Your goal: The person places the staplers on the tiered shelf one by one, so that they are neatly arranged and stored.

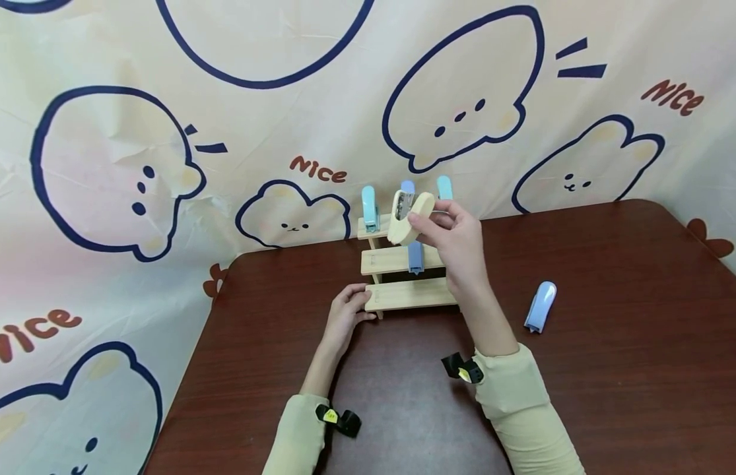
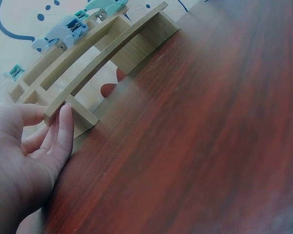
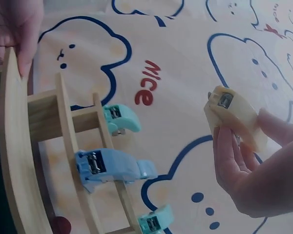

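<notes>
My right hand (image 1: 457, 241) pinches a cream-yellow mini stapler (image 3: 234, 114) between thumb and fingers, held up in front of the top shelf of a three-tier wooden rack (image 1: 397, 298). At the rack's lower left, my left hand (image 2: 36, 151) grips the end of the bottom shelf, fingers at its edge. On the top shelf, a teal stapler (image 1: 370, 210) stands at the left and another teal stapler (image 1: 444, 187) at the right. Between them is a blue stapler (image 1: 407, 187), partly hidden by the cream-yellow one. A second blue stapler (image 3: 107, 168) sits mid-way along the middle shelf.
Right of the rack, a light blue stapler (image 1: 540, 307) lies on the dark brown table (image 1: 617, 369). Behind the table hangs a pale backdrop (image 1: 296, 119) with cartoon outlines. Black straps are worn near both sleeve cuffs.
</notes>
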Motion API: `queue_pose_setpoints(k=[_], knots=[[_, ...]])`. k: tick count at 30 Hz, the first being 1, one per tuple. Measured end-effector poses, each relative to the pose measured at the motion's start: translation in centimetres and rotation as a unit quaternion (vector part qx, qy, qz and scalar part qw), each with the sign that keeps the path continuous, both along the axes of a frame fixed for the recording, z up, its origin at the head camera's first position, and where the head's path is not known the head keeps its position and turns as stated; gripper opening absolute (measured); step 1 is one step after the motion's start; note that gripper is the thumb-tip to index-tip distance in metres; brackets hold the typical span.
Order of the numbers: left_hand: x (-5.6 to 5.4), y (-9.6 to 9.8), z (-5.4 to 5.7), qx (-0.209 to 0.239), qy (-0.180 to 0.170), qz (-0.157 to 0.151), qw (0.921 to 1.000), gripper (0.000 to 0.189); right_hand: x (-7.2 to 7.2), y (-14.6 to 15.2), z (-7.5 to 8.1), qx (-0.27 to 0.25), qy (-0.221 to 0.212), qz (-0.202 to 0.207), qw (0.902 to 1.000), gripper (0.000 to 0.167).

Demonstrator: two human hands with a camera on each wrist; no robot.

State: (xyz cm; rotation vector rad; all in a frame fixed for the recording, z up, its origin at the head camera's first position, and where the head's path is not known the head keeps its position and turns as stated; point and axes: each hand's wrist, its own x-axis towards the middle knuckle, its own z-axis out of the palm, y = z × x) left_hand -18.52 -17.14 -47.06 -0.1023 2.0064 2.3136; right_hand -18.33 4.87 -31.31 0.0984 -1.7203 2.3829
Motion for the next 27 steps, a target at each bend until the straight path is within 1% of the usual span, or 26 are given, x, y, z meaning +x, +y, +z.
queue_pose_setpoints(k=[3, 8, 11, 16, 23, 27], knots=[[0.0, 0.1, 0.0, 0.000, 0.004, 0.000, 1.0000, 0.030, 0.1, -0.5, 0.0, 0.015, 0.000, 0.002, 0.9999, 0.036], [0.0, 0.1, 0.0, 0.001, 0.002, 0.000, 1.0000, 0.030, -0.2, -1.3, -0.7, 0.038, 0.002, -0.007, 0.9992, 0.032], [-0.1, 0.1, -0.1, 0.001, 0.000, 0.001, 1.0000, 0.029, -0.4, -1.7, -1.2, 0.082, 0.014, -0.027, 0.9961, 0.032], [-0.1, 0.2, -0.1, 0.002, -0.001, 0.001, 1.0000, 0.029, -0.5, -2.3, -1.8, 0.161, 0.022, -0.053, 0.9853, 0.034], [-0.1, 0.1, -0.1, 0.002, 0.000, 0.002, 1.0000, 0.029, -0.8, -3.4, -2.5, 0.183, 0.004, -0.057, 0.9814, 0.034], [-0.2, 0.1, -0.2, 0.001, 0.000, 0.004, 1.0000, 0.030, -0.8, -4.2, -3.1, 0.199, 0.006, -0.067, 0.9776, 0.032]])
